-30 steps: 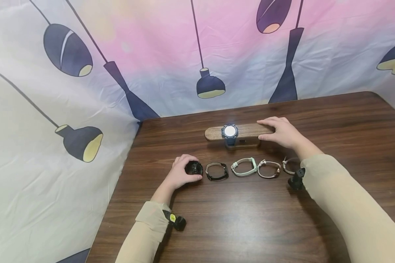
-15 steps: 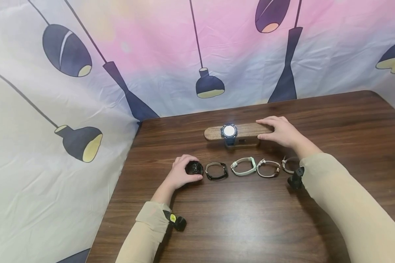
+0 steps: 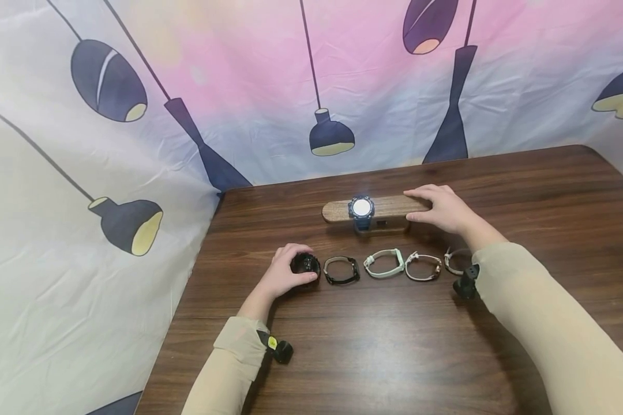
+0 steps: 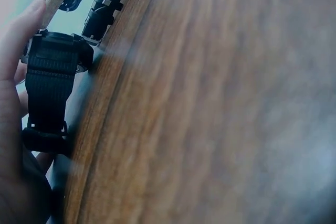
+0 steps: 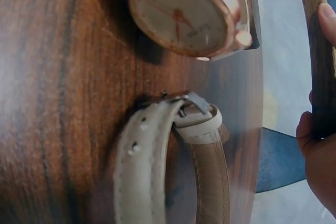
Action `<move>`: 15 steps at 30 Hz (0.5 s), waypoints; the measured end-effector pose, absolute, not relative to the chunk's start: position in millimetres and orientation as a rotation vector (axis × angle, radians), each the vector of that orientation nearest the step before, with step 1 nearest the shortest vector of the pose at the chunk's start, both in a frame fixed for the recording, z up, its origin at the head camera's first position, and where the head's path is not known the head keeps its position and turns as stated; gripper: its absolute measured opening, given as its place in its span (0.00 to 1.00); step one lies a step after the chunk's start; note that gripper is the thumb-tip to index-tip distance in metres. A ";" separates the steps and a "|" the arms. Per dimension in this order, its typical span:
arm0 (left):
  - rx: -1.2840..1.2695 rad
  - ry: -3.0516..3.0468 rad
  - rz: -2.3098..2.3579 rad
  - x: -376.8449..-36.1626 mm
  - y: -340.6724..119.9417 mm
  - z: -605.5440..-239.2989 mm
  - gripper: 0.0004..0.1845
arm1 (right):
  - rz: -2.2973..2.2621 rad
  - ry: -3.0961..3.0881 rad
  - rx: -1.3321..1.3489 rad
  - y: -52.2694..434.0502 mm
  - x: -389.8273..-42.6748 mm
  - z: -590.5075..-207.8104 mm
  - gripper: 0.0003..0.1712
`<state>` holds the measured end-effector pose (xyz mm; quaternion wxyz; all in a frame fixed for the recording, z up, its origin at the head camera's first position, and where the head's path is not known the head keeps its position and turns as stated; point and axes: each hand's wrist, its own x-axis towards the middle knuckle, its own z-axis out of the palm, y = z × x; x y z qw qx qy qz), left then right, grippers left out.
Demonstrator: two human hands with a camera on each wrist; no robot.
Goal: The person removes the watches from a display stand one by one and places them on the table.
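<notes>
Dark wooden table (image 3: 498,173), wooden stand (image 3: 389,207), watch row (image 3: 384,264)

The left hand (image 3: 282,274) curls a little tighter round the black watch (image 3: 306,264) than a second ago. The fingers now cover more of its case.

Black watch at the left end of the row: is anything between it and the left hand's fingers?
Nothing visible. The left hand already grips the black watch, fingers against its strap. The next watch lies to its right, apart.
</notes>
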<state>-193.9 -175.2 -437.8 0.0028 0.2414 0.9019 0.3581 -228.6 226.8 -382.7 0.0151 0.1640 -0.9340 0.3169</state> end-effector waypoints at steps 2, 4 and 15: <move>0.743 2.809 1.166 -193.9 -175.2 -436.9 0.29 | 0.988 -2.912 0.507 226.9 -228.1 -382.3 0.37; 0.726 2.786 1.213 -194.1 -175.3 -436.0 0.28 | 0.988 -2.916 0.505 226.9 -227.8 -381.8 0.37; 0.772 2.746 1.359 -202.6 -176.0 -429.6 0.27 | 0.997 -2.918 0.511 226.2 -228.5 -382.5 0.37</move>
